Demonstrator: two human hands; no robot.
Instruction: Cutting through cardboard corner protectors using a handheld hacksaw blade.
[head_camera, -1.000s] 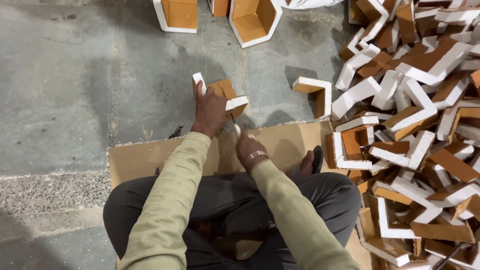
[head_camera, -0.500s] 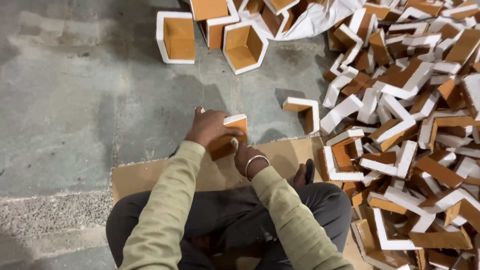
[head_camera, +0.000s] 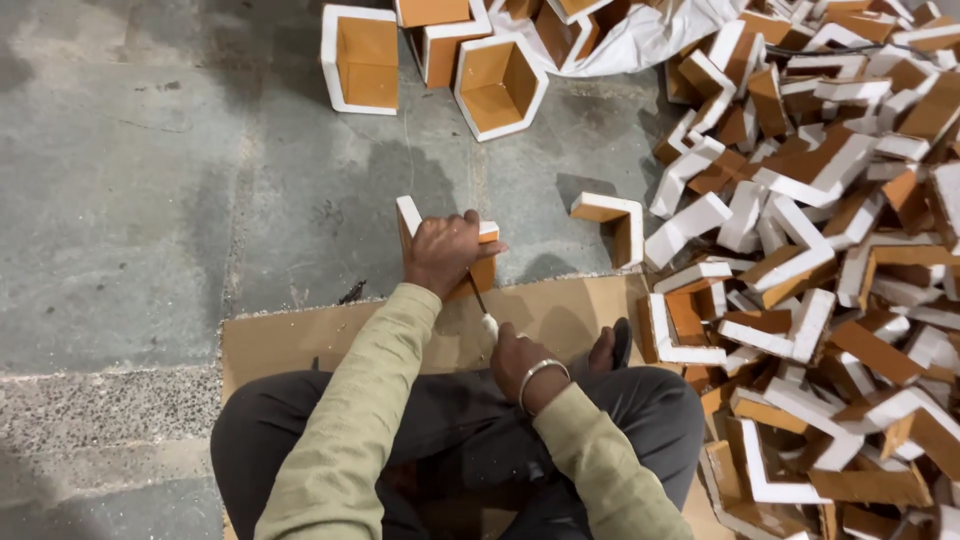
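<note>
The white-edged orange L-shaped piece (head_camera: 445, 250) stood on the cardboard sheet's (head_camera: 290, 340) far edge, gripped from above by the left hand (head_camera: 445, 250), while the right hand (head_camera: 515, 355) clenched a thin brush (head_camera: 482, 305) touching it, beside the heap of like pieces (head_camera: 830, 250).

The bent piece (head_camera: 470, 250) is sitting just ahead of the cardboard sheet (head_camera: 560, 310), the big pile (head_camera: 830, 230) is lying to its right, and finished boxes (head_camera: 495, 85) are standing farther ahead.
</note>
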